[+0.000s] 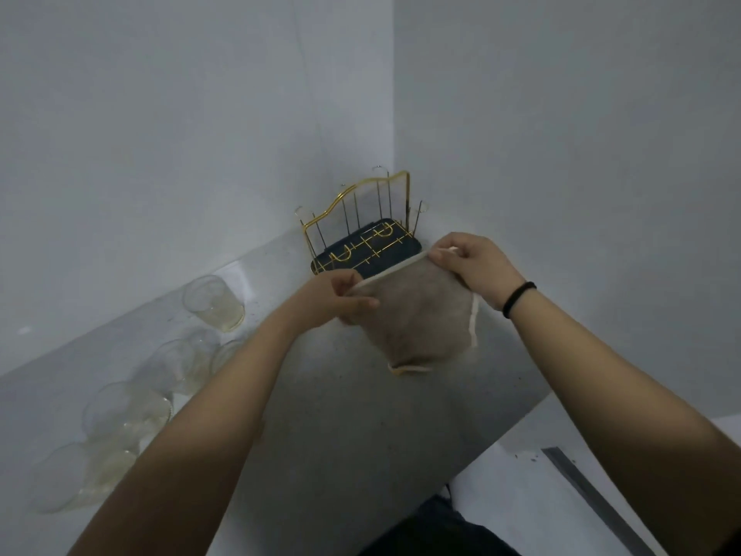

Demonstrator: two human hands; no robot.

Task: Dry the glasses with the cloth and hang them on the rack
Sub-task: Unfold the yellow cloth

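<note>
A grey-brown cloth (417,315) with a pale hem hangs stretched between both hands above the counter. My left hand (341,300) pinches its top left corner. My right hand (473,262) pinches the top right corner, a little higher. Behind the cloth, in the corner of the walls, stands a gold wire rack (361,218) on a dark tray; no glass hangs on it. Several clear glasses stand in a row along the left of the counter, the farthest one (214,302) nearest the rack and the nearest one (76,477) at the lower left.
The grey speckled counter (345,435) runs from the lower left to the wall corner; its front edge falls away at the right. White walls close in behind and to the right. A dark strip (593,495) lies on the floor at the lower right.
</note>
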